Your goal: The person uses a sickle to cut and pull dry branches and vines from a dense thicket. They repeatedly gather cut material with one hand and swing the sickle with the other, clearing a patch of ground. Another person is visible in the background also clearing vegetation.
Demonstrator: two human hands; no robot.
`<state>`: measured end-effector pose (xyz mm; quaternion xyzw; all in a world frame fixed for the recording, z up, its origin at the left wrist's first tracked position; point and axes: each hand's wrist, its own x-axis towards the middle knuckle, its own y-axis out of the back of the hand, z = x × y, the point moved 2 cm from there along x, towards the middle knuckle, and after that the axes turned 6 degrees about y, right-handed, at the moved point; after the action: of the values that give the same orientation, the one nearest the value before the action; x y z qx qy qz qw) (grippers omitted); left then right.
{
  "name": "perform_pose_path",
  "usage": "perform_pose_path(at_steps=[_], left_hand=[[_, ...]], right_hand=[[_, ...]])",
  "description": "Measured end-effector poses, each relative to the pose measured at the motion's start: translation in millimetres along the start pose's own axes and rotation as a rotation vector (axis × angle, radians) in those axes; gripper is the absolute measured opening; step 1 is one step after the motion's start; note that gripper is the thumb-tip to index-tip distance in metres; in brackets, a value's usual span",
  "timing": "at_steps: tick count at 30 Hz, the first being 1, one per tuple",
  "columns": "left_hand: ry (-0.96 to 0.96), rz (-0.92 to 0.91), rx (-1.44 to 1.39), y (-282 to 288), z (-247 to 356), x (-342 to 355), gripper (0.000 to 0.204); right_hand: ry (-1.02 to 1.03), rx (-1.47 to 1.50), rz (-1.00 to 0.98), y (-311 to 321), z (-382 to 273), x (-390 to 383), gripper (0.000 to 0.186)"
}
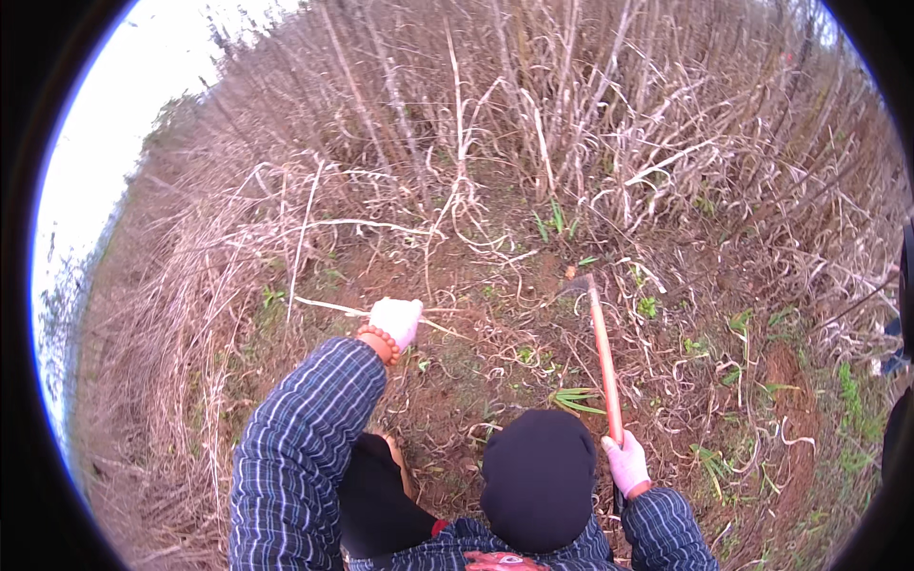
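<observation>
My left hand (396, 322), in a pale pink-white glove with a beaded bracelet at the wrist, is closed around a few dry stalks (328, 305) low over the ground. In my right hand (626, 464), also gloved in pale pink, is the lower end of a long orange-brown wooden handle. It belongs to a sickle (605, 357), which points away from me. Its small dark blade (577, 285) lies at the far end, close to the soil and turned to the left; its exact shape is blurred.
Tall dry stems (552, 105) stand thickly ahead, with bent straw (228, 257) at left. Reddish soil (381, 271) carries litter and cut green leaves (578, 400). A rounded black cloth shape (538, 481) covers the ground before me. Dark clothing (897, 428) shows at the right edge.
</observation>
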<state>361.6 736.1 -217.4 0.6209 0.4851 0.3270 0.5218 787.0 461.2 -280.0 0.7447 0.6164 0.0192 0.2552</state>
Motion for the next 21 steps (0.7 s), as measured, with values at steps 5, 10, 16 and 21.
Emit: perform_pose_path(at_steps=[5, 10, 16, 21], left_hand=[[0.464, 0.102, -0.019, 29, -99, -133, 0.017], [0.969, 0.181, -0.061, 23, -169, -315, 0.018], [1.424, 0.249, 0.037, 3, -106, -608, 0.027], [1.781, 0.101, 0.187, 21, 84, -847, 0.029]], right_hand=[[-0.138, 0.306, -0.162, -37, 30, 17, 0.023], [-0.205, 0.432, -0.371, -58, 48, 40, 0.042], [-0.704, 0.92, -0.6, -75, 68, 41, 0.024], [-0.792, 0.531, -0.626, -112, 92, 28, 0.039]])
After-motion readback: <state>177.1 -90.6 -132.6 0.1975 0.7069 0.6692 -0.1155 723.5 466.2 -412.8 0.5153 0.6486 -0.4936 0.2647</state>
